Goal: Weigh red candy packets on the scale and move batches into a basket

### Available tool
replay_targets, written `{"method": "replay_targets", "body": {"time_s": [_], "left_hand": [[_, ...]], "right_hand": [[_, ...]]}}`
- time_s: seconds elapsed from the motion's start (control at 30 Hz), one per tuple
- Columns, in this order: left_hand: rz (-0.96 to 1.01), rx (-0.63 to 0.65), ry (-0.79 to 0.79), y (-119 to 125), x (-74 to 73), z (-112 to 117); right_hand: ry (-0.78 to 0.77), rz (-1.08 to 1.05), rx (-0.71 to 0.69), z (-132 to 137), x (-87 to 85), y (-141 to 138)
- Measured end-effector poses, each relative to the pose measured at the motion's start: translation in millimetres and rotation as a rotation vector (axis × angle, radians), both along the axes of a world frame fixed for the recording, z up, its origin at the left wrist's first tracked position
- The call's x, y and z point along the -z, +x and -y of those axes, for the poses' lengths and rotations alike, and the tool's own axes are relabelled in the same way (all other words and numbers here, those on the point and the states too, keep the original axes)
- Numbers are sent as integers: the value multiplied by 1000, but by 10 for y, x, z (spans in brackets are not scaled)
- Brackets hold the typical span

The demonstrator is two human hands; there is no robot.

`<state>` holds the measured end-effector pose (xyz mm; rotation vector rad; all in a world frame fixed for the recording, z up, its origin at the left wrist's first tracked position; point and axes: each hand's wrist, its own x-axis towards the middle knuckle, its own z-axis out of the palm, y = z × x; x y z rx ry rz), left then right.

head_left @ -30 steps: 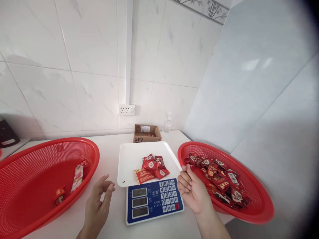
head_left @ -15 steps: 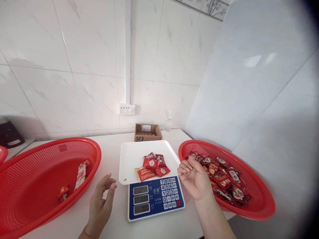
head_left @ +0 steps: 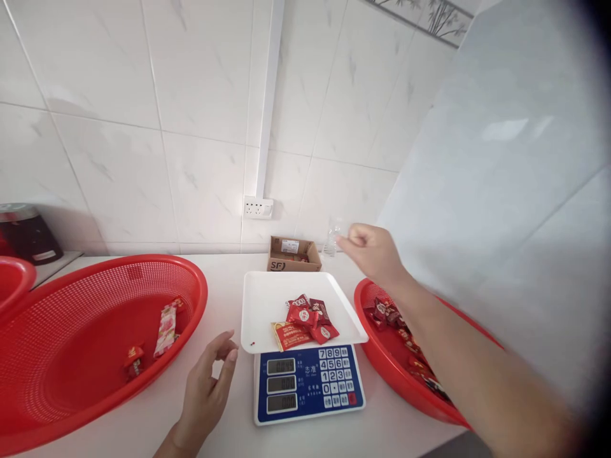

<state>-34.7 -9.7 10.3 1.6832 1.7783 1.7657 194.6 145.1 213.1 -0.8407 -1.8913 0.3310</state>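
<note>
Over the right-hand red basket (head_left: 391,375), the right forearm slants from near right toward far left, ending in the right hand (head_left: 372,253), held high with its fingers curled in to the thumb; whether anything is inside cannot be told. Low on the near left, the left hand (head_left: 207,385) is bent upward from the wrist, fingers curved, thumb and fingertips a little apart.

Between the two hands stands a weighing scale (head_left: 309,404) with blue panel and white tray (head_left: 267,296). Behind it are an open cardboard box (head_left: 281,264) and a clear bottle (head_left: 329,247), which the right hand's fingertips meet in the view. At left, a large red basket (head_left: 76,350) holds a pink-and-white packet (head_left: 165,331) and a few red ones. The right forearm hides part of the right-hand basket and its wrapped sweets (head_left: 382,312).

On the tray, a small heap of red packets (head_left: 303,317) lies toward the near side, to the right of and farther than the left hand, and below and left of the right hand, clear of both.
</note>
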Motion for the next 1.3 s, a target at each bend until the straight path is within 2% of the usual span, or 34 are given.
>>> {"method": "replay_targets", "body": {"time_s": [0.1, 0.17, 0.23, 0.33, 0.43, 0.6, 0.73, 0.87, 0.93, 1.0, 1.07, 1.23, 1.3], "left_hand": [[29, 21, -23, 9, 7, 8], [39, 33, -38, 9, 41, 5], [43, 34, -39, 4, 88, -3], [49, 37, -35, -5, 147, -18], [49, 43, -30, -10, 162, -24], [57, 54, -47, -5, 130, -9], [63, 61, -49, 4, 146, -6], [58, 54, -45, 4, 170, -17], [55, 51, -46, 3, 153, -17], [50, 45, -49, 3, 122, -11], [42, 40, -49, 3, 94, -3], [31, 39, -46, 5, 58, 1], [21, 34, -42, 9, 49, 2]], "right_hand": [[278, 615, 19, -109, -64, -243], [429, 949, -24, -162, -49, -398], [553, 1177, -94, -199, -14, -526], [674, 1367, -204, -237, 29, -644], [715, 1429, -244, -281, 29, -674], [727, 1435, -203, -360, 2, -624], [690, 1493, -232, -367, 21, -593], [662, 1410, -159, -336, 77, -573], [632, 1455, -200, -315, 136, -556], [586, 1519, -259, -299, 205, -532], [525, 1500, -246, -287, 265, -502], [162, 1344, -197, -243, 420, -383], [70, 1307, -195, -215, 527, -313]]}}
